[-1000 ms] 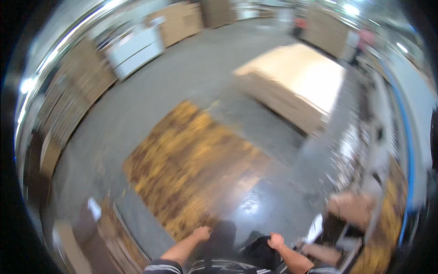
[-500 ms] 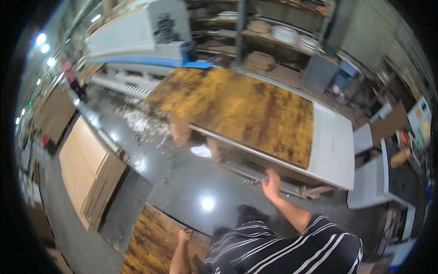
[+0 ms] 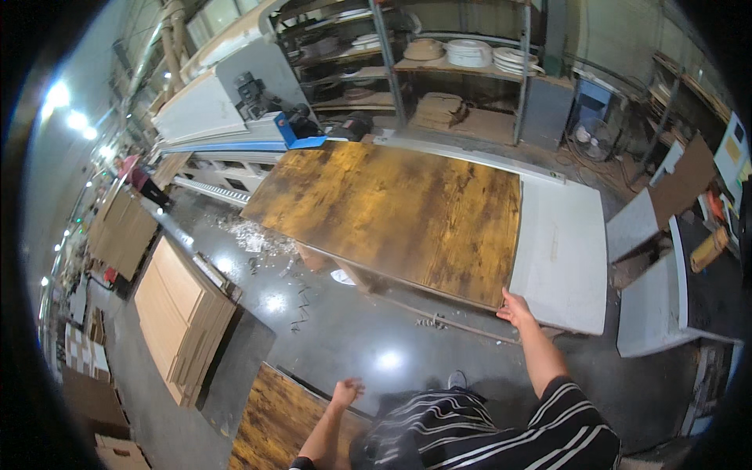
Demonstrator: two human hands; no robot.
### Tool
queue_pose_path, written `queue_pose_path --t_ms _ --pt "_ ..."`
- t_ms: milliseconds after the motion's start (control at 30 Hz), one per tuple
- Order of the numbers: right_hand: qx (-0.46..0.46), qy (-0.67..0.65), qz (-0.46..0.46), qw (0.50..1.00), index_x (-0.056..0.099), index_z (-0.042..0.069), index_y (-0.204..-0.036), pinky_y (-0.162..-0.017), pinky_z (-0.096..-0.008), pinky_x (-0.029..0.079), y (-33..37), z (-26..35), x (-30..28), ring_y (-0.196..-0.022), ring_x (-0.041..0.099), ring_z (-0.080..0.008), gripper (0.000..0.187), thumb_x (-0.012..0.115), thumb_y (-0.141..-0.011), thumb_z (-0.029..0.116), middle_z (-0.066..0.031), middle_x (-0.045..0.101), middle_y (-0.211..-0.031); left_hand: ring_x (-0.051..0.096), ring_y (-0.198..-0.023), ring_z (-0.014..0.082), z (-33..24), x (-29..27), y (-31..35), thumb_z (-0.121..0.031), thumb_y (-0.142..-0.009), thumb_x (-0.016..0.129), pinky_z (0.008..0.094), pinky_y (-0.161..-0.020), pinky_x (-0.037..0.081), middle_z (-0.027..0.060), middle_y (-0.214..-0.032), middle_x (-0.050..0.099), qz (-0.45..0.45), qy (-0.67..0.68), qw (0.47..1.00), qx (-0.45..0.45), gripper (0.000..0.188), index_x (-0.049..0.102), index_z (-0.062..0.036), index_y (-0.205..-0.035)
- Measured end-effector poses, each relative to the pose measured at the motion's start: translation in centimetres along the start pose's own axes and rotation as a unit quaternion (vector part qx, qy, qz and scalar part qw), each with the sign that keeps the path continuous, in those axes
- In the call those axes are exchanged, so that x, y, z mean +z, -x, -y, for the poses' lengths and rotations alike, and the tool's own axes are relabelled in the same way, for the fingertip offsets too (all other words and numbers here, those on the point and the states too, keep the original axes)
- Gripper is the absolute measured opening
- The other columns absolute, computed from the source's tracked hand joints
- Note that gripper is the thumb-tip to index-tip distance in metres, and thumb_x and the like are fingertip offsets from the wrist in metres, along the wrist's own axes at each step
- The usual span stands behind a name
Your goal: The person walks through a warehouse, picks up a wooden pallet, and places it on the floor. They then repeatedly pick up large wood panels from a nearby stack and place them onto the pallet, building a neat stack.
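Note:
A large brown and yellow wood-grain panel (image 3: 392, 219) lies flat on a white-topped table (image 3: 560, 251). At its near right corner is my right hand (image 3: 515, 309), closed on the panel's edge with the thumb side up; the fingertips underneath are hidden. My left hand (image 3: 347, 392) hangs in the air, fingers loosely apart and nothing in them. Below and beside that hand lies a second wood-grain panel (image 3: 270, 419), low at my left, cut off by the lower edge of the view.
A long white machine with a blue rail (image 3: 227, 146) stands beyond the panel's left end. Stacked pale boards (image 3: 176, 305) sit on the floor at left, near scattered scraps (image 3: 254, 235). Shelves (image 3: 470, 66) line the back. Another person (image 3: 142, 180) stands far left.
My right hand has moved from in front of the table onto the panel's corner. My left hand has come off the edge of the lower panel. The view has shifted somewhat.

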State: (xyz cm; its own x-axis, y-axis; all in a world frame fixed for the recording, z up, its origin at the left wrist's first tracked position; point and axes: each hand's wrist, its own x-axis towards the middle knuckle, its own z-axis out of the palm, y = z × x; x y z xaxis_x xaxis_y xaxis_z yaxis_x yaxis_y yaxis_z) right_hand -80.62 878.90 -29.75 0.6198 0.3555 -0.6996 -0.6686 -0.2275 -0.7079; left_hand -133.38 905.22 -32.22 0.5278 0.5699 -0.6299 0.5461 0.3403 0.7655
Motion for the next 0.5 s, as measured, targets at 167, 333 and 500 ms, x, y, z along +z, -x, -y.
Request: queue_pose_path --t_ms 167,333,500 --pt "-0.033 -0.035 0.089 0.995 0.047 0.003 -0.12 -0.069 -0.0401 0.055 -2.0 -2.6 -1.0 -0.087 0.064 -0.0276 0.047 0.065 -0.09 0.034 -0.0126 0.055 -0.107 0.061 -0.072 0.0153 -25.2 9.3 13.5 -0.015 -0.087 0.067 0.0295 -0.062 0.048 0.0062 -0.083 0.066 0.171 -0.077 0.942 0.278 0.015 0.069 -0.0013 -0.094" --pt "0.003 -0.036 0.095 0.995 0.052 0.005 -0.107 -0.065 -0.0379 0.054 -1.3 -2.7 -0.4 -0.083 0.066 -0.0243 0.035 0.065 -0.09 0.033 -0.009 0.059 -0.099 0.058 -0.088 0.0293 -40.4 17.8 27.7 -0.027 -0.092 0.058 0.0403 -0.074 0.046 0.0176 -0.105 0.058 0.523 -0.092 0.613 0.585 0.033 0.061 -0.0003 -0.111" --pt "-0.005 0.019 0.089 0.996 0.054 0.008 -0.107 -0.064 -0.0385 0.054 -0.1 -1.3 1.4 -0.079 0.066 -0.0209 0.032 0.063 -0.091 0.035 -0.0094 0.065 -0.094 0.055 -0.07 0.0244 -43.8 22.3 31.8 -0.027 -0.089 0.056 0.0356 -0.059 0.045 0.0074 -0.078 0.054 0.445 -0.183 0.546 0.686 0.025 0.065 -0.004 -0.096"
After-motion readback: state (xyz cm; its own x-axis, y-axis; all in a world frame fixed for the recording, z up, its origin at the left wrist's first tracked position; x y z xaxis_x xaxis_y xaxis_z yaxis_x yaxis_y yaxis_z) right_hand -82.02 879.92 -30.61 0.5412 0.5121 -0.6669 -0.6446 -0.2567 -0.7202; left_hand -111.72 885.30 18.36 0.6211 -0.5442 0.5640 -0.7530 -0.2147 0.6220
